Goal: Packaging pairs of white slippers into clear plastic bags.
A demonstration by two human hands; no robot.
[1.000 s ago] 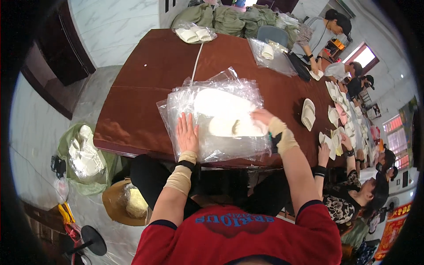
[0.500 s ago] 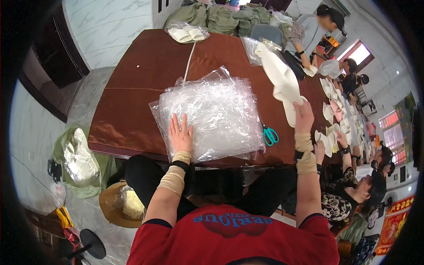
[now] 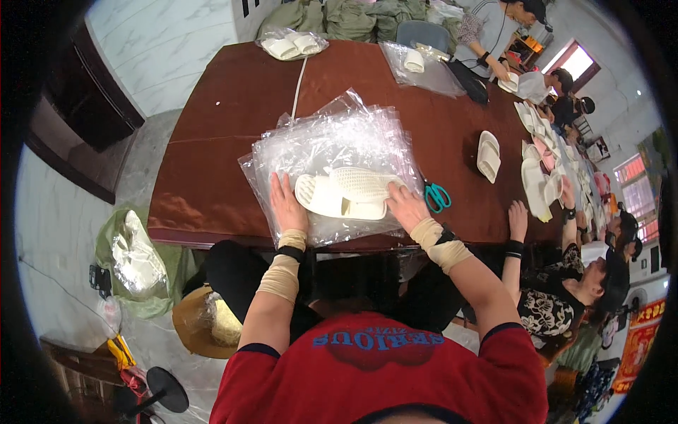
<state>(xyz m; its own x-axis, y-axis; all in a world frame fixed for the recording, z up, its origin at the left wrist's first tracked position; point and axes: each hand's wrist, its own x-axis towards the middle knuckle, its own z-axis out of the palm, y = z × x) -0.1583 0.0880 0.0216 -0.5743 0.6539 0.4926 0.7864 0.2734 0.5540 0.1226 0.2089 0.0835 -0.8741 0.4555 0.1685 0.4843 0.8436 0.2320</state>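
Note:
A pair of white slippers, one lapped over the other, lies on a stack of clear plastic bags in front of me. My right hand grips the right end of the pair. At the other end, my left hand rests on the bags with its fingers stretched out, close beside the sole's edge. Teal-handled scissors lie just right of the stack. Farther right, a single white slipper is on the brown tablecloth.
Bagged slippers sit at the far edge, and another bag with a white slipper is at the far right. Co-workers sit along the right side by a row of white slippers. A green sack stands on the floor at left.
My right hand has brought the white slippers leftward from the right side of the table onto the bag stack. My left hand has stayed at the stack's left side.

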